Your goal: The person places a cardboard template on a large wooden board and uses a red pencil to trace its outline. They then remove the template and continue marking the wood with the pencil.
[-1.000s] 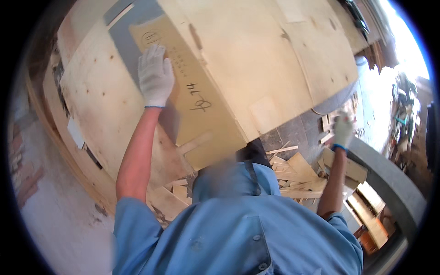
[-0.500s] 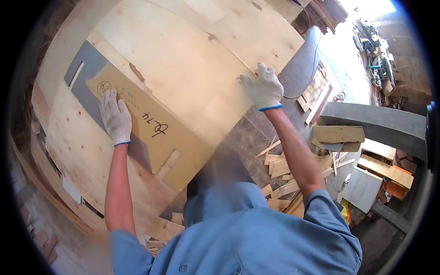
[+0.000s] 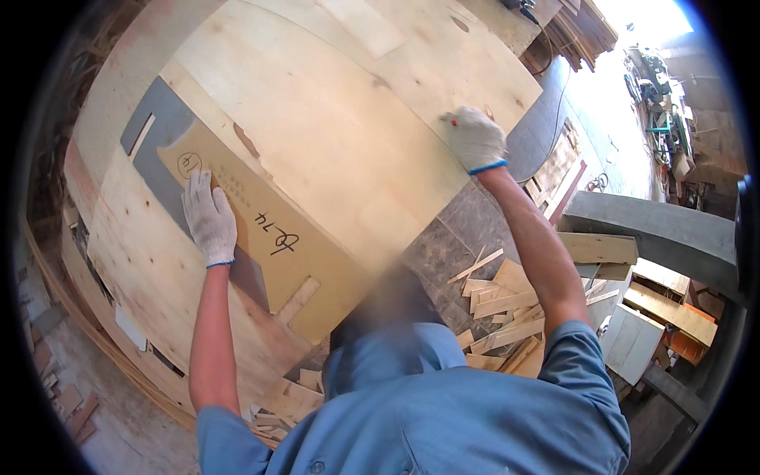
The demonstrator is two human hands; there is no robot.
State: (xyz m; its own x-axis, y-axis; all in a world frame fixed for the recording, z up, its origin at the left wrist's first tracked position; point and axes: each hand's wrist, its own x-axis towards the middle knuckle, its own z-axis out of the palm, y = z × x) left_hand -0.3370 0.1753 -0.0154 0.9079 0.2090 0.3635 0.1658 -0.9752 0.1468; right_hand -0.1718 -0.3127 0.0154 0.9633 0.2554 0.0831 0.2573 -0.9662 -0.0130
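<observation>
A flat template board (image 3: 317, 273), tan with a grey strip on its left, lies slantwise on a pale plywood sheet (image 3: 348, 142). It has a slot near its far end, a notch at its near end and dark handwritten marks. My left hand (image 3: 210, 218), in a white knitted glove with a blue cuff, rests flat on the template, fingers stretched forward. Farther right, my right hand (image 3: 475, 141), gloved alike, is closed at the plywood's right edge. A small red spot shows at its fingers; the rest of what it grips is hidden.
Offcuts (image 3: 499, 305) litter the floor right of the plywood. A grey curved beam (image 3: 649, 218) crosses the right side, near a light-coloured box (image 3: 631, 336). Stacked boards (image 3: 574, 36) stand at the far right, and a cable (image 3: 560, 99) runs along the floor.
My right hand has moved slightly right, and its fingers, more spread before, are curled in. My left hand stays on the template. The whole view has shifted a little.
</observation>
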